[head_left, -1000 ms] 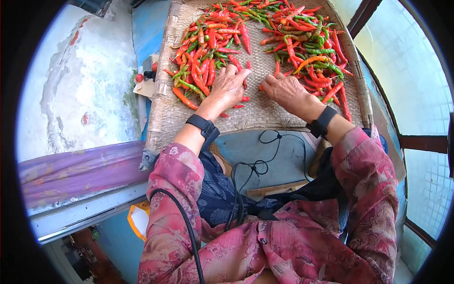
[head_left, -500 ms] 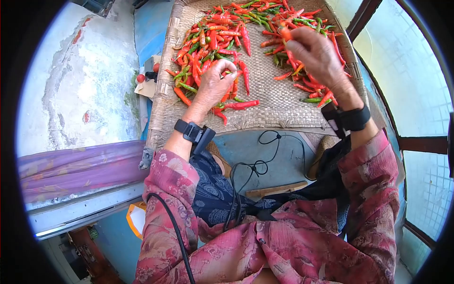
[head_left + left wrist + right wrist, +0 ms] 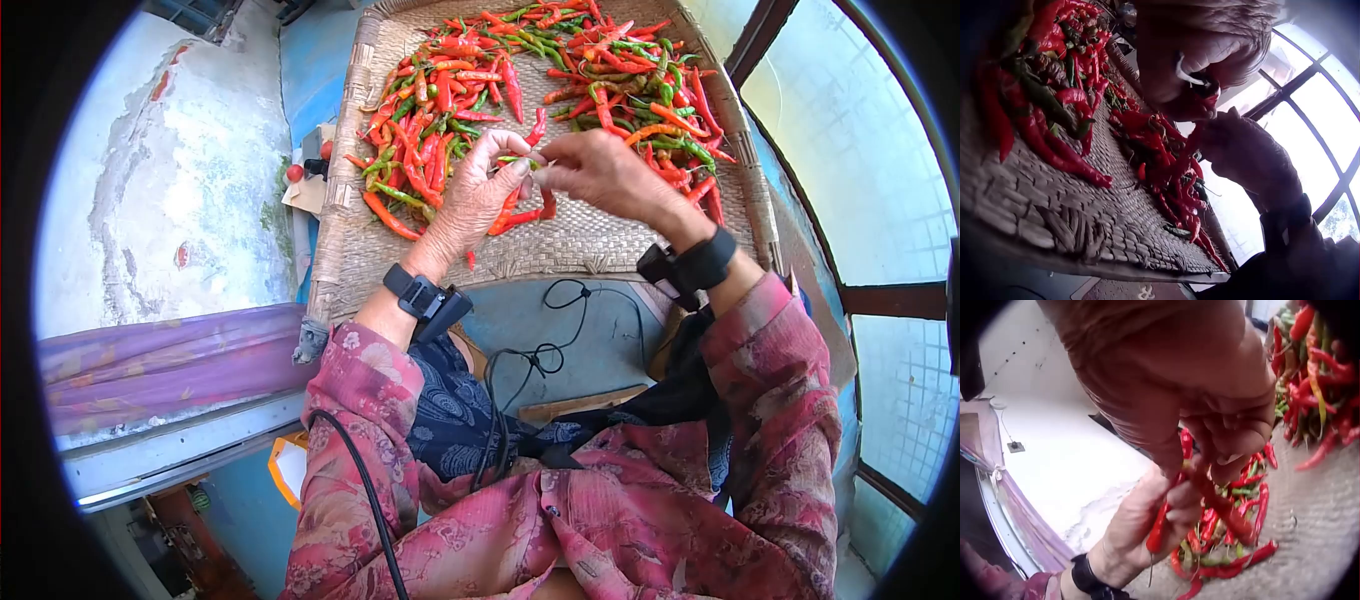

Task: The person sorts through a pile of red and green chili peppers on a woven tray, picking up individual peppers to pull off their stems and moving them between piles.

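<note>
Over the woven tray (image 3: 610, 245), both hands meet at the fingertips. My left hand (image 3: 478, 195) grips a red chili pepper (image 3: 1160, 528) whose thin stem points down in the right wrist view. My right hand (image 3: 615, 175) pinches at a second red chili pepper (image 3: 1232, 515), which hangs blurred below the fingers. In the left wrist view a pale stem (image 3: 1186, 72) shows in the curled left fingers. To the left lies a heap of red and green chilies (image 3: 420, 130); a second heap (image 3: 650, 90) fills the right side.
The tray's raised left rim (image 3: 340, 180) runs beside a peeling white wall (image 3: 180, 180). Framed window panes (image 3: 860, 130) stand close on the right. A black cable (image 3: 540, 350) hangs loosely between the knees. Purple cloth (image 3: 180, 360) covers the ledge at left.
My right hand reached up to the right heap, then came back to the middle beside the left hand. My left hand moved slightly right; chilies near the tray's front shifted.
</note>
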A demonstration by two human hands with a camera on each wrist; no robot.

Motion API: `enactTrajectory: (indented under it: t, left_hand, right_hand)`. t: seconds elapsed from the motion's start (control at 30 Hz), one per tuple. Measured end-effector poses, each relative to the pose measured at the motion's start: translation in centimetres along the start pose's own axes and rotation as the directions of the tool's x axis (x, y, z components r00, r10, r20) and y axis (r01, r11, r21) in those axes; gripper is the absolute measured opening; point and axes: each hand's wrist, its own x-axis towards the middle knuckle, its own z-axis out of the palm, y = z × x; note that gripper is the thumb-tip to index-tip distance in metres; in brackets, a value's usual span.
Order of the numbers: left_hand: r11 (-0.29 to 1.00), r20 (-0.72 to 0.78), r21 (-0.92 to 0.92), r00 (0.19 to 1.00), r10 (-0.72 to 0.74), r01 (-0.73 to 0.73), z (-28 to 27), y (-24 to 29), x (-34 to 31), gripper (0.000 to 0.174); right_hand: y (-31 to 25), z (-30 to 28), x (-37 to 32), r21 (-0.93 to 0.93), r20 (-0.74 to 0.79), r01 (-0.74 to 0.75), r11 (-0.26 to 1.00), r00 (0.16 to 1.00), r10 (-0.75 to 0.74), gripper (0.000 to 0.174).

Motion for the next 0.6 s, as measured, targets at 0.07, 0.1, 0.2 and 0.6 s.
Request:
enactTrajectory:
  t: [0.07, 0.1, 0.2, 0.6]
  left_hand:
    - [0.999, -0.05, 0.018, 0.998, 0.038, -0.037, 0.2, -0.2, 0.1, 0.011]
    - [0.999, -0.052, 0.015, 0.998, 0.039, -0.038, 0.1, -0.5, 0.2, 0.011]
    - [0.996, -0.028, 0.017, 0.995, 0.092, -0.092, -0.6, -0.7, 0.4, 0.014]
    - [0.966, -0.048, -0.228, 0.99, -0.134, 0.12, -1.6, -0.3, 0.1, 0.04]
  right_hand:
    - [-0.2, 1.0, 0.0, 0.089, 0.056, -0.085, 0.992, 0.995, 0.08, 0.022]
    - [-0.1, 1.2, 0.1, 0.136, 0.054, -0.117, 0.984, 0.992, 0.111, 0.021]
    - [0.2, 0.4, 0.2, 0.063, -0.017, -0.067, 0.996, 0.998, 0.068, 0.018]
    - [1.7, -8.6, -0.7, -0.817, -0.411, -0.196, 0.542, 0.857, -0.31, 0.019]
